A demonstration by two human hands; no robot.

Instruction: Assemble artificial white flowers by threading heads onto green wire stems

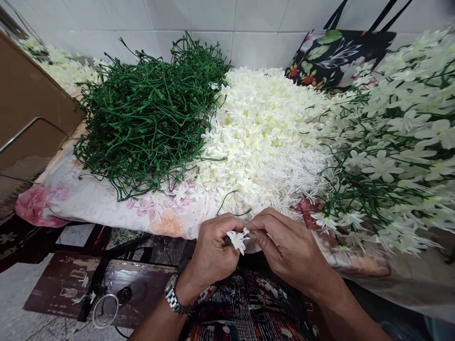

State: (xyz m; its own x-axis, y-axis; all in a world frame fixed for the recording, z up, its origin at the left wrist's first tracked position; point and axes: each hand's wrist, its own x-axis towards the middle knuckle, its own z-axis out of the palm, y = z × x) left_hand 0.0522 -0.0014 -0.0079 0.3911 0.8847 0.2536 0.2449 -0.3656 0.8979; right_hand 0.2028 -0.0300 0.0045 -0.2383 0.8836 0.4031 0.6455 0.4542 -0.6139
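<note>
My left hand (215, 248), with a metal watch at the wrist, is closed around a green artificial stem; a white artificial flower (237, 241) shows at its fingers. Curled green stem ends (224, 201) stick out above the knuckles. Close against it, my right hand (289, 248) pinches thumb and fingertips together beside the flower; what lies between them is too small to make out. Just beyond both hands spreads a heap of loose white petals (249, 137), with thin white flower centres (295, 173) at its right side.
A tangled pile of green stems (149, 113) lies at left on the floral cloth (106, 203). Assembled white flowers (384, 166) are heaped at right. A black floral bag (330, 59) leans by the tiled wall. A cardboard box (31, 94) stands far left, a wooden bench (138, 284) below.
</note>
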